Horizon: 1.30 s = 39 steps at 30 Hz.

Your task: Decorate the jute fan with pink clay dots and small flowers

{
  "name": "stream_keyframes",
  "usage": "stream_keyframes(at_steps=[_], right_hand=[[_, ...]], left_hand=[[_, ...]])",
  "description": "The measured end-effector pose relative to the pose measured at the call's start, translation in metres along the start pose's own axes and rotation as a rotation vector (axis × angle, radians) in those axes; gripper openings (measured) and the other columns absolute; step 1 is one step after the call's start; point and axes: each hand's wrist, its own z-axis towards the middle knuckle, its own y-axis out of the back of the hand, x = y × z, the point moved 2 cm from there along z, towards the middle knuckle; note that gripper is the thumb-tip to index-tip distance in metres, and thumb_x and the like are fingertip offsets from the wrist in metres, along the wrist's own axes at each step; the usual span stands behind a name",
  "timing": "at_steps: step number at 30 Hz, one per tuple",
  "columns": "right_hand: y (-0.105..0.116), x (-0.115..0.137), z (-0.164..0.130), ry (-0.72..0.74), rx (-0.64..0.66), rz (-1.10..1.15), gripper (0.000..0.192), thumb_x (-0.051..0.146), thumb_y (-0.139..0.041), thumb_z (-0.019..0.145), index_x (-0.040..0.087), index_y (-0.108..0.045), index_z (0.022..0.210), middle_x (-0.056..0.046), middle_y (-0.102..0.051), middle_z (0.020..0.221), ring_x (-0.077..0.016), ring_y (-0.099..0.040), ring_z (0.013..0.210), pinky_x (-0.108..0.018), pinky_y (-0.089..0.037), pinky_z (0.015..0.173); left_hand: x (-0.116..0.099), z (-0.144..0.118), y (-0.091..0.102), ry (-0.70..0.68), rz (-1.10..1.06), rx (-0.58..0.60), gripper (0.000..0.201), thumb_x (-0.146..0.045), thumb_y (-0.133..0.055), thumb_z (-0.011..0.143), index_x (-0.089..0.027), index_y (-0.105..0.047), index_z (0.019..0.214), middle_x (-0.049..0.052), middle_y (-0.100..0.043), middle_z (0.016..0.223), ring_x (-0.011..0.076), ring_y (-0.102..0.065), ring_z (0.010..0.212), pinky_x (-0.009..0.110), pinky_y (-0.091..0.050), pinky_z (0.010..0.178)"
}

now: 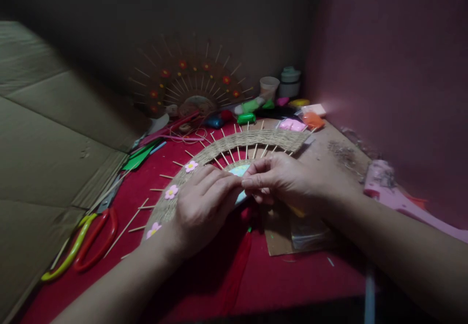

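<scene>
Head view: both hands meet over the half-round fan of twine woven through thin wooden sticks [234, 144], lying on the red cloth surface [292, 280]. The left hand [203, 202] lies spread on the weave, and the right hand [280, 180] pinches a small pale blue piece [240, 172] at its hub. Best to steady the weave and press evenly. Three pink foam flowers [171, 192] sit on the band; one pair of red and yellow scissors [87, 241] lies left.

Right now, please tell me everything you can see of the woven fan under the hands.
The woven fan is a half-circle band of tan twine wound around thin wooden sticks that poke out like rays. Three pink flowers sit on its left part. It lies flat on the red cloth. The left hand rests on it; the right hand pinches near its pale centre.
</scene>
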Motion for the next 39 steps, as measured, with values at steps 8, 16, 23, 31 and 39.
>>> stream_keyframes(at_steps=[8,16,23,31,39], right_hand=[[0.005,0.004,0.001,0.055,-0.027,0.005,0.014,0.024,-0.069,0.071,0.015,-0.061,0.064,0.003,-0.051,0.047,-0.006,-0.042,0.043,-0.02,-0.03,0.042],[0.009,0.007,0.003,0.045,-0.143,0.144,0.017,0.019,-0.077,0.063,0.015,-0.062,0.072,0.0,-0.06,0.056,-0.0076,-0.054,0.048,-0.018,-0.042,0.044],[0.01,0.005,0.004,0.066,-0.15,0.186,0.016,0.015,-0.072,0.067,0.016,-0.067,0.083,-0.001,-0.063,0.062,-0.0079,-0.054,0.05,-0.017,-0.041,0.042],[0.011,0.006,0.004,0.052,-0.19,0.16,0.011,0.014,-0.073,0.067,0.016,-0.067,0.076,-0.002,-0.061,0.058,-0.008,-0.053,0.047,-0.018,-0.04,0.041],[0.011,0.008,0.003,0.037,-0.234,0.155,0.011,0.016,-0.073,0.066,0.016,-0.066,0.074,-0.002,-0.063,0.062,-0.0075,-0.053,0.047,-0.018,-0.039,0.04]], left_hand=[[0.005,-0.001,0.007,0.446,-0.452,0.018,0.003,-0.017,-0.063,0.079,-0.018,-0.065,0.077,0.001,-0.064,0.071,0.0121,-0.057,0.065,0.025,-0.047,0.059],[0.021,0.001,0.002,1.004,-1.341,0.006,0.008,-0.021,-0.067,0.078,-0.015,-0.071,0.078,0.003,-0.066,0.065,0.0089,-0.058,0.055,0.019,-0.048,0.051],[0.024,0.0,0.001,1.165,-1.334,0.017,0.007,-0.018,-0.069,0.075,-0.014,-0.068,0.069,0.005,-0.069,0.068,0.0099,-0.06,0.052,0.017,-0.046,0.042],[0.035,-0.001,0.003,1.122,-1.464,-0.138,0.011,-0.014,-0.072,0.072,-0.018,-0.068,0.082,0.0,-0.063,0.069,0.0057,-0.055,0.051,0.015,-0.044,0.041],[0.049,0.001,0.026,0.915,-1.326,-0.284,0.01,-0.029,-0.069,0.077,-0.02,-0.066,0.072,-0.003,-0.048,0.059,0.0015,-0.038,0.043,0.016,-0.033,0.037]])
